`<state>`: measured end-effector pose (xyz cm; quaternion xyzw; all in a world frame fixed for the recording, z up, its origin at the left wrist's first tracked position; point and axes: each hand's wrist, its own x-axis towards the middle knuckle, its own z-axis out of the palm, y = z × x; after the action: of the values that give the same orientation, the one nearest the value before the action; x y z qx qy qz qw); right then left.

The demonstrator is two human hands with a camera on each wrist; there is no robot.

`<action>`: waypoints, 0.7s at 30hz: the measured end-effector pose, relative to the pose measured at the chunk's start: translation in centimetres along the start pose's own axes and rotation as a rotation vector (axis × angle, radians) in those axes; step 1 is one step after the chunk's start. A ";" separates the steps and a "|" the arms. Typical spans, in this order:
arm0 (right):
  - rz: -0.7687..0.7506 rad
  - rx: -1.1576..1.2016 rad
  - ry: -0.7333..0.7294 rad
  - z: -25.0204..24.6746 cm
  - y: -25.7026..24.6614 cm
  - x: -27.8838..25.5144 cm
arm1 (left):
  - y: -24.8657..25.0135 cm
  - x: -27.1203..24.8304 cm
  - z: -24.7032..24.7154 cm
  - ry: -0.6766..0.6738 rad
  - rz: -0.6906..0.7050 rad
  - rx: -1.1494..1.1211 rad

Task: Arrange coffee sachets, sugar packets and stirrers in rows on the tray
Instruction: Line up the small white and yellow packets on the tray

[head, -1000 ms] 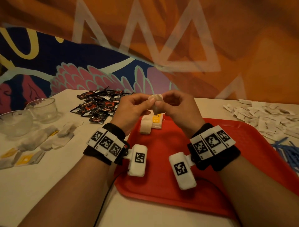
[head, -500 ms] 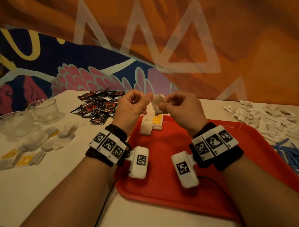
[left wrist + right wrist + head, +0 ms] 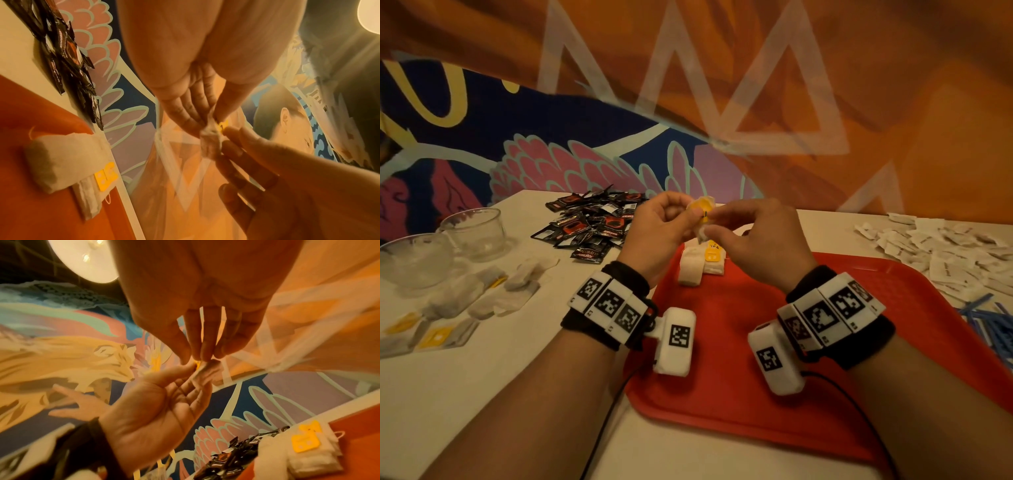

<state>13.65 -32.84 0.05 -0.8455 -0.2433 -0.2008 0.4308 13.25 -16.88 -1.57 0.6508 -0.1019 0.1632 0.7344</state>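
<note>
Both hands are meeting just above the middle of the head view, over the far edge of the red tray (image 3: pixel 859 329). The left hand (image 3: pixel 659 228) and the right hand (image 3: pixel 756 236) are each pinching, thumb against fingertips, a small white tea bag (image 3: pixel 209 142) with a yellow tag (image 3: pixel 700 205).

The paper looks thin, so I'd worry about it tearing or the tag pulling off if the two hands are tugging apart. It could also slip and drop onto the two tea bags (image 3: pixel 700 265) already lying on the tray just below, knocking that start of a row askew.

The coffee sachets (image 3: pixel 592 226) are sitting heaped at centre left, the sugar packets (image 3: pixel 945 253) at right, the blue stirrers (image 3: pixel 993 325) at the right edge, all off the tray.
</note>
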 end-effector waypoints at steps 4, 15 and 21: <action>0.083 0.074 0.032 -0.4 0.7 0.6 | -0.1 0.1 -0.1 0.021 0.022 0.036; 0.357 0.220 -0.287 -0.2 2.3 2.7 | -0.5 0.6 -0.5 0.078 0.024 0.205; 0.610 -0.060 -0.523 1.7 5.2 3.7 | -0.9 1.3 -1.7 0.200 -0.097 0.173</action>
<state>19.82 -33.24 -2.11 -0.9137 -0.0766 0.1513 0.3693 14.67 -15.18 -2.16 0.6964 0.0178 0.1994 0.6891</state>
